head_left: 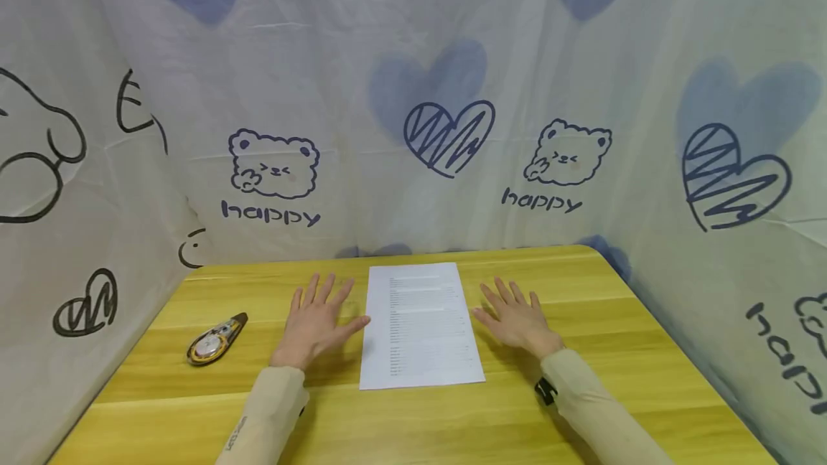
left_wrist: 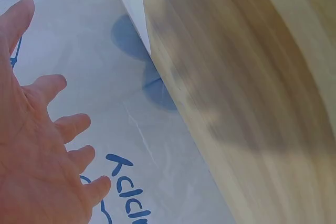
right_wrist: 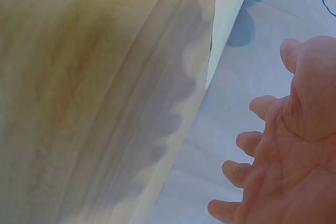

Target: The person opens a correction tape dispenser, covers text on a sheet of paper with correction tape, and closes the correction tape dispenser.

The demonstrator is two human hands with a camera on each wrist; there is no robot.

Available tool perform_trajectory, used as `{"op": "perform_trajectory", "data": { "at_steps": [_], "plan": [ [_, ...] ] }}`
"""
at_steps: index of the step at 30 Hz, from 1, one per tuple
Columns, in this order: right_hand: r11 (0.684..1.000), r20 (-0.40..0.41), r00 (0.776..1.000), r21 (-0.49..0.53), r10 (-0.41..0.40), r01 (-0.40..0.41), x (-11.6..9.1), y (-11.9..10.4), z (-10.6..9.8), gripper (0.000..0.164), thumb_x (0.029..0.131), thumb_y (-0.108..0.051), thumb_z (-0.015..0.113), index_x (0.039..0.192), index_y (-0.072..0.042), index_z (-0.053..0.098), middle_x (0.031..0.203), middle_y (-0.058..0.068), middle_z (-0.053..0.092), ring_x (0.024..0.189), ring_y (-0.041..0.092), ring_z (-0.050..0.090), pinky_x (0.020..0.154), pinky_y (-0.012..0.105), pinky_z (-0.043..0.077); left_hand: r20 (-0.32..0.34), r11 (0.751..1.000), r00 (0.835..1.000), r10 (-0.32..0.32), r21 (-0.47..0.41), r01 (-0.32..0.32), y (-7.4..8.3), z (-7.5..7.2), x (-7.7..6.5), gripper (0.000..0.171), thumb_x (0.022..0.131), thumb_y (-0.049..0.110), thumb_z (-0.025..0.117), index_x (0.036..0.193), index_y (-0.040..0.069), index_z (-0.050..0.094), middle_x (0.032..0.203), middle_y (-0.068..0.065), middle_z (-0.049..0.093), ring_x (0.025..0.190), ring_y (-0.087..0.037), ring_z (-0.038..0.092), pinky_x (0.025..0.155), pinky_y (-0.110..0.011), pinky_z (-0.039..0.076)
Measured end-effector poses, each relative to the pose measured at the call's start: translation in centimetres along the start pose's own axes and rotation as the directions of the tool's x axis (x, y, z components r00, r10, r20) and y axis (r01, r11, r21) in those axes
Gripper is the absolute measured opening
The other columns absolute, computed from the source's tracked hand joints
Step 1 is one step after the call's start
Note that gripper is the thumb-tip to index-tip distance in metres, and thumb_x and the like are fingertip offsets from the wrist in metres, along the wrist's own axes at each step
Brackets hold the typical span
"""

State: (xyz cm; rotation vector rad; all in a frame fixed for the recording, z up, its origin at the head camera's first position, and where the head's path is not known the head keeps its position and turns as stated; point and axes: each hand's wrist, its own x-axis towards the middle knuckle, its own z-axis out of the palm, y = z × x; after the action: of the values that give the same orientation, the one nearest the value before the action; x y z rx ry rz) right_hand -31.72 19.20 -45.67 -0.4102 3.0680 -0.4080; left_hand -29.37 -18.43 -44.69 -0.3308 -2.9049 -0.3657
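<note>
A white printed sheet of paper lies on the wooden table, between the two hands. To its left my left hand is spread palm down, its thumb reaching close to the paper's left edge. My right hand is spread palm down on the other side, thumb pointing toward the sheet. Neither hand holds anything. In the left wrist view the left palm and its separated fingers show above the tabletop, with a shadow below. The right wrist view shows the right palm likewise, its shadow on the wood.
Left of the left hand lies a correction tape dispenser with a dark tip. The yellow wood-grain table ends at a white curtain printed with hearts and bears, which hangs behind it and along both sides.
</note>
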Motion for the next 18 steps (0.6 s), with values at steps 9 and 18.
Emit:
{"op": "perform_trajectory", "data": {
  "at_steps": [9, 18],
  "plan": [
    [1.0, 0.036, 0.999, -0.005, -0.012, 0.012, 0.1, -0.1, 0.3, 0.066, 0.103, -0.055, 0.033, 0.157, -0.02, 0.023, 0.165, 0.014, 0.012, 0.15, 0.044, 0.01, 0.117, 0.069, 0.006, 0.006, 1.0, 1.0, -0.009, -0.015, 0.009, -0.3, -0.2, 0.0, 0.083, 0.088, 0.068, 0.054, 0.154, 0.022, 0.034, 0.159, -0.02, 0.027, 0.148, -0.046, 0.015, 0.117, -0.067, 0.011],
    [0.999, 0.055, 0.998, 0.002, -0.043, 0.043, 0.0, -0.6, 0.2, 0.065, 0.103, -0.053, 0.033, 0.157, -0.018, 0.026, 0.164, 0.015, 0.013, 0.149, 0.045, 0.013, 0.116, 0.07, 0.011, 0.0, 0.999, 0.999, 0.037, -0.021, -0.037, -2.0, -0.4, -0.3, 0.082, 0.09, 0.065, 0.054, 0.154, 0.019, 0.033, 0.152, -0.023, 0.038, 0.143, -0.047, 0.028, 0.114, -0.066, 0.024]
  ]
}}
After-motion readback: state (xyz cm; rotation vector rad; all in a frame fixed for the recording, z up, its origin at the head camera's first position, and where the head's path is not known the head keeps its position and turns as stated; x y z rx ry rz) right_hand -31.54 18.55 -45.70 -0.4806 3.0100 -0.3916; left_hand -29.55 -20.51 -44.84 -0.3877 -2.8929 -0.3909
